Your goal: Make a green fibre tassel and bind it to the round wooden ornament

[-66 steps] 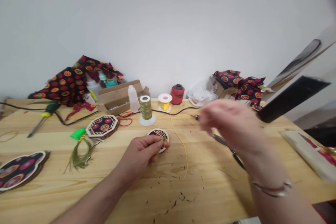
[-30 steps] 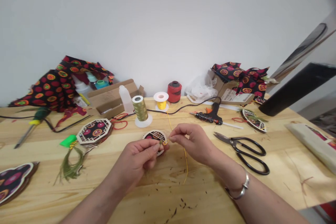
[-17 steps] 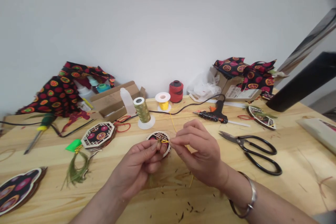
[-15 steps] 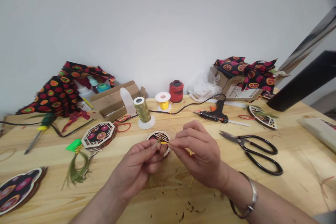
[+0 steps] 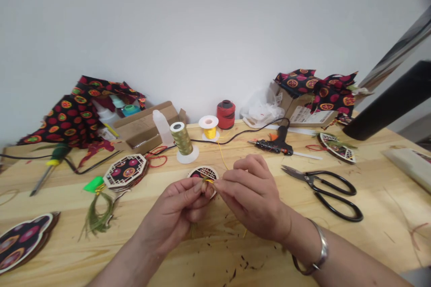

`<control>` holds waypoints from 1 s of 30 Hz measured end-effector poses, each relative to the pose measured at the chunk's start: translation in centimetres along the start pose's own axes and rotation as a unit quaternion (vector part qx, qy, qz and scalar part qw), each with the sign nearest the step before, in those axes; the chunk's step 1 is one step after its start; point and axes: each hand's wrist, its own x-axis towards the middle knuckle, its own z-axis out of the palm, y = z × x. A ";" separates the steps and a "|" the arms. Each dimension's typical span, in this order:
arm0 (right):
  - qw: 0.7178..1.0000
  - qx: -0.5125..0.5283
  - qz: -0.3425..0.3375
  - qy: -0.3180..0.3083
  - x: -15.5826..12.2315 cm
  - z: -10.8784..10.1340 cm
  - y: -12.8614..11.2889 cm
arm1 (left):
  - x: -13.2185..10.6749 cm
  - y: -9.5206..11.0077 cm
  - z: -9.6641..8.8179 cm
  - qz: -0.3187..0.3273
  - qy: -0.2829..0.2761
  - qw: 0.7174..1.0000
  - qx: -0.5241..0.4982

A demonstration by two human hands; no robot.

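At the middle of the table, my left hand [image 5: 180,202] is closed in a pinch on an olive-green thread tassel [image 5: 193,229], its strands hanging partly hidden below the fingers. A yellow cord [image 5: 209,181] lies at the tassel's top, between both hands. The fingertips of my right hand [image 5: 251,197] pinch this cord, whose length runs back to a yellow spool [image 5: 210,132]. Just behind the fingers lies a round, lattice-framed fabric ornament [image 5: 201,172], partly covered by my hands. Whether the cord is looped or knotted at the fingertips is too small to tell.
Black-handled scissors [image 5: 311,178] and a glue gun [image 5: 278,145] lie to the right. A gold-green thread spool [image 5: 182,140] and red spool [image 5: 226,115] stand behind. An octagonal ornament [image 5: 125,171], another tassel [image 5: 99,210] and a screwdriver [image 5: 50,168] lie left.
The right fingertips have drawn slightly closer to the left ones, and the yellow loop seen between them now looks smaller. My left hand keeps its pinch.
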 end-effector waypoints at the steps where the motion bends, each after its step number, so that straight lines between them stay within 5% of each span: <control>1: 1.000 -0.003 -0.001 -0.005 0.0 0.0 0.0 | 0.0 0.0 0.0 0.000 0.002 1.000 0.001; 17: 0.999 -0.001 -0.023 -0.022 0.0 -0.2 0.0 | -0.1 -0.1 0.3 -0.004 0.021 1.000 0.017; 30: 0.994 0.104 0.045 0.002 0.1 0.3 0.0 | -0.4 0.0 0.4 0.017 0.029 0.999 0.041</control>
